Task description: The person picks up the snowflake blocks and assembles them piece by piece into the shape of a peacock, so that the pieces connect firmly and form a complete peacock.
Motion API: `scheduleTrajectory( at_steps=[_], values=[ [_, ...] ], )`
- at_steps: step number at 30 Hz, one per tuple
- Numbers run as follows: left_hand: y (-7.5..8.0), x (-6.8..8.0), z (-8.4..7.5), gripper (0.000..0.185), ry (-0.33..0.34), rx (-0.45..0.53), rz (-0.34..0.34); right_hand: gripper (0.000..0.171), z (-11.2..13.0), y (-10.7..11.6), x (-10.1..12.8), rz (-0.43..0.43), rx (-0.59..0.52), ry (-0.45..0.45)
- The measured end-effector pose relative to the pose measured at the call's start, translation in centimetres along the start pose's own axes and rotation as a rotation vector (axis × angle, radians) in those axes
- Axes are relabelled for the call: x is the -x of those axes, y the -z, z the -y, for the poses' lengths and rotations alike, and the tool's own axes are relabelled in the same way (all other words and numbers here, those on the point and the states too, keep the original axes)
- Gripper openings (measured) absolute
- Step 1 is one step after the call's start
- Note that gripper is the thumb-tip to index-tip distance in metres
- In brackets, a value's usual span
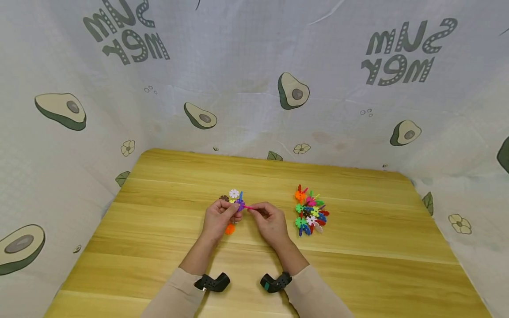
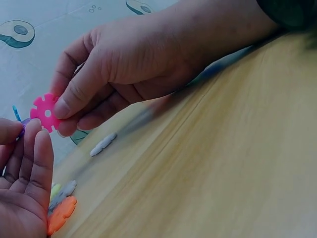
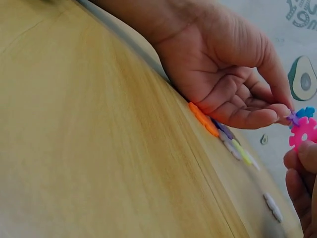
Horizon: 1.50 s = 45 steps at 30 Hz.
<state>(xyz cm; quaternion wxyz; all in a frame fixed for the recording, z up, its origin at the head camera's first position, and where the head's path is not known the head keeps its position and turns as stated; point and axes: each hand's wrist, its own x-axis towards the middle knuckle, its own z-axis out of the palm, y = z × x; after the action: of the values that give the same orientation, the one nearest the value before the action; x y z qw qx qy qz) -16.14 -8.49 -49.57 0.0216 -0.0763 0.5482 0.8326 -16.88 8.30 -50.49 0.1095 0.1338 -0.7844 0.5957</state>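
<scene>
Looking down from the head camera, the left hand (image 1: 218, 217) and the right hand (image 1: 269, 219) meet above the wooden table (image 1: 159, 247). The left hand pinches a small cluster of joined snowflake discs (image 1: 237, 202), with a purple disc at its near edge and a white one behind. The right hand pinches a pink disc (image 1: 250, 207) and holds it edge-on against that cluster. An orange disc (image 1: 229, 229) lies on the table just under the left hand. A loose pile of coloured discs (image 1: 310, 212) sits well apart to the right.

In the left wrist view, the right hand (image 2: 133, 64) grips the pink disc (image 2: 45, 112) between thumb and forefinger, its notched rim facing the left hand's fingertips (image 2: 34, 134). A blue sliver of the cluster shows at the frame edge; the joint itself is out of sight. The orange disc (image 2: 60, 214) lies below on the table.

In the right wrist view, the left hand (image 3: 233, 74) curls around the cluster, and its purple disc (image 3: 294, 118) and a blue disc (image 3: 306, 112) peek out at the fingertips. The pink disc (image 3: 303, 132) hangs just beside them, touching or nearly so; I cannot tell whether a slot has engaged.

My guess at the risk: the slots are narrow, so a slightly twisted approach would likely make the pink disc skid off the purple rim. Pushing hard could pop an earlier joint apart. A fingertip pinch this shallow may also let the disc flick onto the table.
</scene>
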Motion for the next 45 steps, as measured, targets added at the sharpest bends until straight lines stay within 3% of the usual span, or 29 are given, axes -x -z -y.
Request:
scheduleTrajectory(
  at_steps=[9,16,19,23,25,27,31,37,39,45],
  values=[
    [0.0,-0.2,0.3,0.014,-0.006,-0.084,-0.016,0.006,-0.3,0.4,0.0,-0.027,0.047,0.123],
    [-0.2,0.2,0.4,0.019,-0.052,-0.122,0.034,0.01,-0.4,0.1,0.0,-0.068,0.094,0.158],
    [-0.3,0.1,0.2,0.032,-0.076,-0.076,0.05,0.011,-0.2,0.2,-0.1,-0.087,0.257,0.131],
    [-0.1,0.0,-0.1,0.055,-0.108,-0.011,0.035,0.024,0.1,0.4,0.0,-0.021,0.619,0.018],
    [-0.1,0.0,-0.1,0.051,-0.11,0.003,0.022,0.029,0.3,0.3,0.1,0.041,0.73,-0.042],
    [0.0,0.0,0.0,0.04,-0.112,0.013,0.008,0.032,0.6,0.3,0.2,0.09,0.775,-0.084],
    [0.0,0.0,0.2,0.028,-0.118,0.013,-0.025,0.027,0.9,0.1,0.3,0.112,0.784,-0.067],
    [0.0,-0.1,0.3,0.032,-0.09,-0.039,-0.075,0.015,0.8,0.0,0.2,0.026,0.778,0.108],
    [0.0,-0.1,0.2,0.033,-0.077,-0.04,-0.086,0.012,0.5,-0.2,0.1,-0.008,0.703,0.157],
    [-0.1,-0.2,0.1,0.032,-0.034,0.01,-0.096,0.005,0.3,-0.3,0.1,-0.05,0.317,0.208]
  ],
)
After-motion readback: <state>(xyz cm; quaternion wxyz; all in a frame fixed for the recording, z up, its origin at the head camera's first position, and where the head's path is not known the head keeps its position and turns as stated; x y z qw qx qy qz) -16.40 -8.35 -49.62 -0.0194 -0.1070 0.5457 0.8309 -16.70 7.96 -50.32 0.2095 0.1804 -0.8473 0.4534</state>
